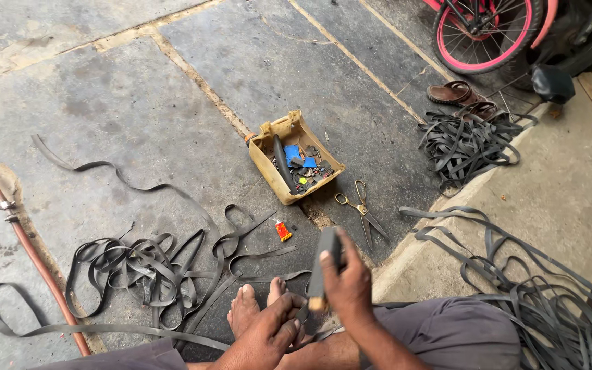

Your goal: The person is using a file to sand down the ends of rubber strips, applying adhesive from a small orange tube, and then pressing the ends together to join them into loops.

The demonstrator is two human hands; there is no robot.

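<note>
The person sat on the stone floor (pixel 138 89) with bare feet (pixel 255 308) stretched forward. The right hand (pixel 347 284) was closed around a dark flat tool (pixel 323 264) with a pale wooden handle, held upright, thumb pressed along its side. The left hand (pixel 265 336) lay lower, just over the toes, fingers curled down onto a piece of black rubber strip (pixel 301 314); how tightly it gripped I could not tell. The tool stood just above that strip, between the two hands.

In front of the feet lay a small red and yellow tube (pixel 282 230), and beyond it a yellow box (pixel 294 157) of small parts with a dark bar lying in it. A pair of scissors (pixel 363 209) with brass-coloured handles lay just right of the box. Loose coils of black rubber strips (pixel 145 267) spread across the floor to the left, another heap (pixel 467 144) lay near a pair of brown sandals (pixel 460 96), and more covered the raised slab on the right. A pink-rimmed bicycle wheel (pixel 488 34) stood at the far corner. A reddish pipe (pixel 29 247) ran along the left.
</note>
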